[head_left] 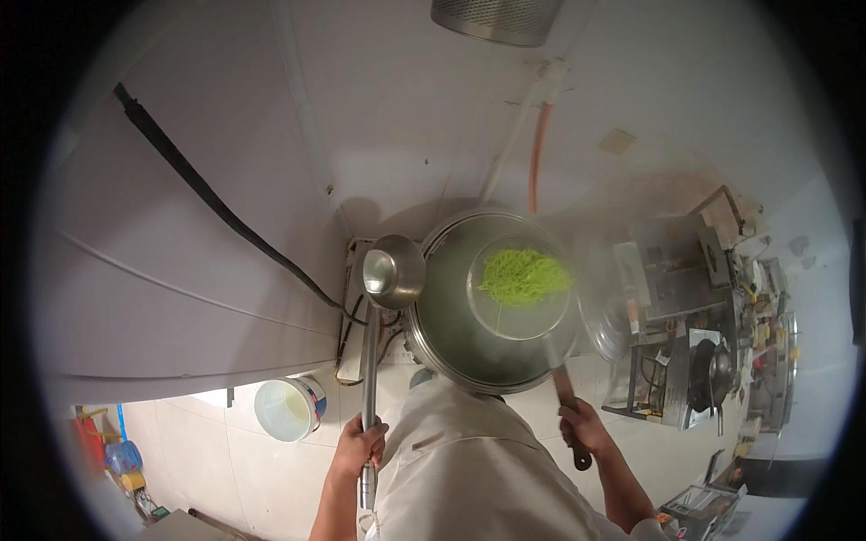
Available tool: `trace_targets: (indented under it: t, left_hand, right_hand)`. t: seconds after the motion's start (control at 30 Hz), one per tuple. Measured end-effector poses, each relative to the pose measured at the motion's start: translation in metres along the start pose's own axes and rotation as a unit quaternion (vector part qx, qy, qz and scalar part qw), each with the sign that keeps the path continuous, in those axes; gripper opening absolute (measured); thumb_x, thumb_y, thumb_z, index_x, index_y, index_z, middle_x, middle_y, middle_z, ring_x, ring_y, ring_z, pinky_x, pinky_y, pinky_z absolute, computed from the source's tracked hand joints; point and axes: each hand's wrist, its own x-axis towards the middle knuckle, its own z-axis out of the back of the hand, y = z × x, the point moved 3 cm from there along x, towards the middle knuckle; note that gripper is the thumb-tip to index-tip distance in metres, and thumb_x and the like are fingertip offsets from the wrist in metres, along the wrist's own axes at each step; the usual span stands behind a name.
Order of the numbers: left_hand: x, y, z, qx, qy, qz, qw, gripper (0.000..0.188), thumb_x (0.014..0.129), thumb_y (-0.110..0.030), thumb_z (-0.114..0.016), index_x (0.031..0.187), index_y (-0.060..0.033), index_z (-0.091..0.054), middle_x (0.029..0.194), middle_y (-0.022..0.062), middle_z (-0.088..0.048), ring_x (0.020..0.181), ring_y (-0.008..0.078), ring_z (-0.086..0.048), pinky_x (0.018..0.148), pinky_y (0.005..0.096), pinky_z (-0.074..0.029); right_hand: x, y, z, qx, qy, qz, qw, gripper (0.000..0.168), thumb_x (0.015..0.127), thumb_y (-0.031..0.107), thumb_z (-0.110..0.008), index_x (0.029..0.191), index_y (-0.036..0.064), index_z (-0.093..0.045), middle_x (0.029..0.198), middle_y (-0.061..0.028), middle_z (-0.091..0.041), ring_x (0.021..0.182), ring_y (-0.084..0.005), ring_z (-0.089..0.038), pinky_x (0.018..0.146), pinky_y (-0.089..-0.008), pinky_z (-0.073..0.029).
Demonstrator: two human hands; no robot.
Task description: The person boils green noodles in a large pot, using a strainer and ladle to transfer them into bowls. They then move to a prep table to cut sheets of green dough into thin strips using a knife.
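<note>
My left hand [362, 443] grips the long handle of a steel ladle [404, 270], whose bowl stands left of a large round steel pot [423, 341]. The ladle bowl shows a shiny patch; whether it holds liquid, I cannot tell. Closed around the dark handle of a round strainer [517, 324] is my right hand [585, 426]. Bright green noodle-like strands [524, 276] lie heaped on the strainer, over the pot's opening, with one strand hanging near its lower edge. Steam blurs the pot's inside and the strainer's mesh.
A white bucket [274, 410] stands on the tiled floor at the left. Black cable [223, 213] runs along the wall to the pot's left side. Right of the pot are a transparent lid [604, 331] and a metal stove with a dark wok [703, 375]. A perforated steel container [497, 20] hangs above.
</note>
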Motion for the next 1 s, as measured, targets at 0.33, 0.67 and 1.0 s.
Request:
trace_targets:
  t: [0.33,0.67,1.0]
  left_hand:
    - [0.004,-0.006,-0.004,0.01,0.041,-0.005,0.999,0.016,0.098,-0.005,-0.064,0.091,-0.0067,-0.05,0.058,0.0011,-0.045,0.04,0.0145,-0.046,0.038,0.03,-0.039]
    - [0.008,0.006,-0.019,-0.025,0.054,0.04,0.997,0.016,0.099,-0.005,-0.064,0.09,-0.0068,-0.05,0.059,-0.0002,-0.042,0.041,0.013,-0.043,0.037,0.0303,-0.037]
    - [-0.103,0.056,-0.094,-0.135,0.126,0.114,0.976,0.011,0.1,-0.008,-0.064,0.096,-0.0056,-0.054,0.059,-0.0018,-0.045,0.041,0.0103,-0.043,0.037,0.0262,-0.036]
  right_hand:
    - [-0.014,0.008,-0.061,0.058,0.057,-0.026,0.996,0.026,0.102,0.029,-0.064,0.101,0.003,-0.058,0.065,-0.0044,-0.055,0.049,-0.0164,-0.052,0.047,-0.0319,-0.042]
    - [-0.051,0.02,-0.053,0.139,0.091,-0.046,0.985,0.039,0.098,0.04,-0.07,0.104,0.002,-0.059,0.065,-0.0025,-0.053,0.051,-0.0156,-0.052,0.047,-0.0302,-0.041]
    - [-0.157,0.064,0.018,0.051,0.18,0.002,0.982,0.015,0.103,0.015,-0.055,0.106,0.0,-0.057,0.062,-0.0059,-0.053,0.046,-0.0172,-0.051,0.046,-0.0336,-0.044]
